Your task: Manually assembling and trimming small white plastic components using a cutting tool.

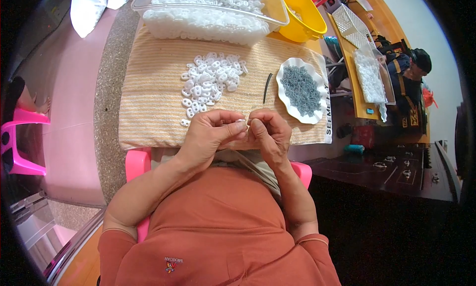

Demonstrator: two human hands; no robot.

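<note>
Left hand (212,136) pinches white piece (241,121); right hand (271,137) pinched, contents unclear. White pile (210,80) beyond left, grey bits (300,90) beyond right.

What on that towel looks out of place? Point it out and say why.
The thin black stick lies by itself on the towel, between the heap of white pieces and the wavy-edged plate; it looks like a lone stray beside grouped parts. No damage is visible.

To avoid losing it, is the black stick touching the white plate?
Apart: the head view shows striped towel between the stick and the plate.
</note>
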